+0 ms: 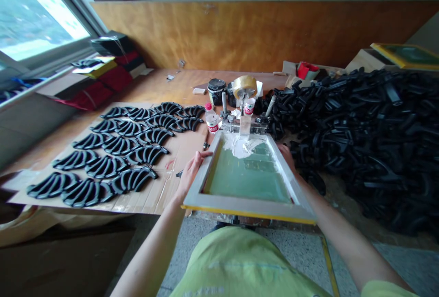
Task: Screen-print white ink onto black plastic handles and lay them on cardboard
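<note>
A screen printing frame (196,192) with grey sides, a yellow near edge and green mesh is in front of me, tilted. White paste (240,146) is smeared over the far end of the mesh. My left hand (192,169) is closed on the frame's left side, fingers at its edge. On the opposite side my right hand (287,156) grips the frame, its fingers partly hidden behind it. The frame's far end meets a metal clamp (254,128) on the bench. Under the frame, things are mostly hidden.
Rows of curved black plastic parts (106,165) lie on cardboard (171,182) at left. A large heap of black parts (363,137) covers the right. Behind the clamp are a bottle (211,121), a dark-lidded tub (216,91) and a tape roll (244,87).
</note>
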{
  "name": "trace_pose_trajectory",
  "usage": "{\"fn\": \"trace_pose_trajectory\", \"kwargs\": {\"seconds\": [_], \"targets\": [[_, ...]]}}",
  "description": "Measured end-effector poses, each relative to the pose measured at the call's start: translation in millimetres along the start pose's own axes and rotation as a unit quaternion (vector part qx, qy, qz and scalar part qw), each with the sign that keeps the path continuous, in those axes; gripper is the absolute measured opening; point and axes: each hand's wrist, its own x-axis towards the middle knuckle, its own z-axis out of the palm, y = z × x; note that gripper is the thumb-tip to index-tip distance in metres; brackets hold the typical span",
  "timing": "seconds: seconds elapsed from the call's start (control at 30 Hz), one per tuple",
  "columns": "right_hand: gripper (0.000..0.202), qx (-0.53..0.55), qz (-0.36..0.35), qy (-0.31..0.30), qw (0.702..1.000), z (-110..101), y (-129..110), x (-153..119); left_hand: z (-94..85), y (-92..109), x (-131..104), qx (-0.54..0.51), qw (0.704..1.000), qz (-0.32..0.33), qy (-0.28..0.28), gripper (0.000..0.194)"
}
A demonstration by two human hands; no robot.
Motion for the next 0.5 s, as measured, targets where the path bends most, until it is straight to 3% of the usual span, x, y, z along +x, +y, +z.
{"fn": "trace_pose_trajectory", "kwargs": {"seconds": [0.07, 0.13, 0.2, 0.27, 0.33, 0.4, 0.5], "targets": [[0.032, -0.015, 0.011, 0.061, 0.998, -10, 1, 21, -4.6, -30, -8, 0.018, 0.999, -0.048, -0.009, 0.060], [0.037, -0.033, -0.036, 0.086, 0.995, -10, -17, 47, -4.3, -61, -9, 0.023, 0.997, -0.079, -0.011, 0.074], [0.047, -0.057, -0.099, 0.052, 0.992, 0, -45, 71, -1.8, -87, -7, 0.033, 0.996, -0.082, -0.012, 0.081], [0.037, -0.086, -0.118, -0.034, 0.989, 14, -72, 85, 0.1, -103, -3, 0.058, 0.995, -0.075, -0.012, 0.077], [0.019, -0.111, -0.105, -0.115, 0.982, 26, -89, 84, 0.0, -112, 0, 0.079, 0.994, -0.073, -0.010, 0.072], [0.014, -0.120, -0.121, -0.158, 0.973, 31, -92, 68, -1.5, -116, 2, 0.089, 0.993, -0.075, -0.005, 0.070], [0.020, -0.092, -0.240, -0.183, 0.949, 24, -81, 36, -3.7, -120, 4, 0.094, 0.993, -0.074, -0.001, 0.069]]}}
